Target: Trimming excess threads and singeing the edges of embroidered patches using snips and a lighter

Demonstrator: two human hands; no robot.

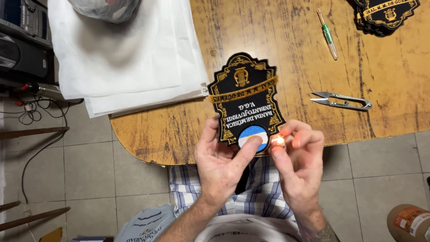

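Fingers of the left hand (221, 163) pinch a black and gold cloth badge (245, 101). The right hand (299, 157) squeezes a small lit flame (278, 141) beside the badge's edge.

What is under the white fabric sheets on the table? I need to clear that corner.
The white fabric sheets lie on the wooden table, overhanging its edge. A clear plastic bag sits on top. Whatever lies beneath the stack is covered and cannot be seen.

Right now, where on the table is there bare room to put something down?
Bare wood shows between the embroidered patch and the thread snips, and above them left of the green pen. The white sheets cover the table's left end. It is crowded at the near edge, where left hand and right hand meet.
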